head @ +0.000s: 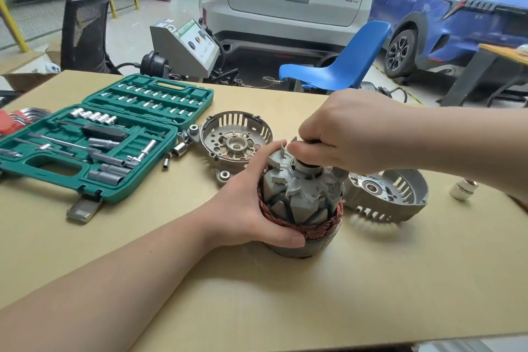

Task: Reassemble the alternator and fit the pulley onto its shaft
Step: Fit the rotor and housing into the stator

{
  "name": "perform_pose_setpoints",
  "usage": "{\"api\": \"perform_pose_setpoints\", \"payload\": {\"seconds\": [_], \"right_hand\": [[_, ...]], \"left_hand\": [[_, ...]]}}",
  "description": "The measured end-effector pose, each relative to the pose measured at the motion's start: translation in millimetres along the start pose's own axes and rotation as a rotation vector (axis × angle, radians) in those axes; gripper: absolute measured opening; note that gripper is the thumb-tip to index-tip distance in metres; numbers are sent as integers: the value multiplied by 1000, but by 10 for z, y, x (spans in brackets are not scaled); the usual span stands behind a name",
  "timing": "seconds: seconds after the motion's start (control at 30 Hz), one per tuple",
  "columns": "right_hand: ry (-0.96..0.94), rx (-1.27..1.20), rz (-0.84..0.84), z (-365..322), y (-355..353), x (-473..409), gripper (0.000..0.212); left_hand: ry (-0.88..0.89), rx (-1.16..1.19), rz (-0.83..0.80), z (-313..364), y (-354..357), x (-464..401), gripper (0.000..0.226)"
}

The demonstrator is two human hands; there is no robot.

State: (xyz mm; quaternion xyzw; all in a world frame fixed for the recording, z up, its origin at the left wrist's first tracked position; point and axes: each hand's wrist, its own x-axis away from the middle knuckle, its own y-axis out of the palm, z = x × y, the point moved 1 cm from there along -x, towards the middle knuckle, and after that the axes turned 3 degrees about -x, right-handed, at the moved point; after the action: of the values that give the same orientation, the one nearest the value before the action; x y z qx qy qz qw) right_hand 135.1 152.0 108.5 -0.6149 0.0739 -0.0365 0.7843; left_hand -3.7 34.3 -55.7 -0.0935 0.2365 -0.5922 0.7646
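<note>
The stator (320, 230), a grey ring with copper windings, stands on the table (285, 294) with the grey claw-pole rotor (300, 188) sitting inside it. My left hand (251, 208) wraps around the stator's left side. My right hand (345, 134) comes from the right and pinches the top of the rotor shaft, which its fingers hide. One slotted aluminium end housing (234, 143) lies open side up behind the stator. The other end housing (388, 197) lies tilted to the right. I cannot tell a pulley apart in this view.
An open green socket set (94, 137) fills the table's left, with loose sockets (178, 148) beside it and red-held hex keys (17, 120) at the far left. A loose silver socket (463, 188) stands at the right. A blue chair (343, 66) and parked cars stand behind.
</note>
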Motion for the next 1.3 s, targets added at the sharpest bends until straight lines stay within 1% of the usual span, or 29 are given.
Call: {"api": "perform_pose_setpoints", "payload": {"seconds": [0.1,0.17,0.23,0.3,0.33,0.4,0.43,0.5,0.57,0.6,0.7,0.77,0.83,0.87,0.93,0.97,1.07,1.13,1.17,1.2,1.3], "right_hand": [[35,-55,21,30,-123,21,55],[104,-171,103,100,-293,48,53],[205,-288,174,207,-469,105,52],[283,-323,222,324,-615,178,52],[300,-311,253,374,-675,209,52],[313,-246,336,425,-785,249,52],[318,-212,368,445,-841,265,53],[330,-184,398,505,-922,299,57],[364,-195,379,564,-973,356,60],[372,-195,357,580,-980,385,61],[396,-198,287,601,-934,436,57],[405,-229,219,569,-846,437,51],[374,-235,159,509,-719,435,46],[348,-241,129,479,-644,435,47],[304,-260,79,412,-486,446,51],[291,-269,59,382,-410,454,52],[284,-305,14,315,-191,491,53],[266,-322,-6,256,-54,512,52],[247,-321,-19,217,11,518,51],[218,-313,-28,177,72,517,51],[134,-269,-43,108,198,500,50]], "left_hand": [[6,24,-22,25,12,-18,129],[8,13,-13,21,7,-25,121],[-33,5,2,14,-11,-9,116],[-71,21,6,9,-34,8,111],[-84,44,13,-2,-47,12,113],[-112,143,57,-19,-94,20,119],[-138,232,84,5,-122,29,119],[-221,498,151,51,-151,56,112],[-306,767,187,92,-164,59,109],[-331,875,185,109,-171,60,110],[-318,1240,137,165,-225,42,114],[-359,1480,79,165,-261,40,126],[-351,1608,19,133,-281,58,138],[-341,1634,-15,132,-281,70,139],[-369,1661,-50,128,-275,80,131],[-400,1661,-33,123,-270,80,126],[-469,1622,97,107,-260,57,118],[-443,1616,141,116,-270,51,114],[-427,1623,134,117,-277,54,112],[-408,1631,102,119,-290,61,110],[-273,1621,-84,185,-335,85,95]]}}
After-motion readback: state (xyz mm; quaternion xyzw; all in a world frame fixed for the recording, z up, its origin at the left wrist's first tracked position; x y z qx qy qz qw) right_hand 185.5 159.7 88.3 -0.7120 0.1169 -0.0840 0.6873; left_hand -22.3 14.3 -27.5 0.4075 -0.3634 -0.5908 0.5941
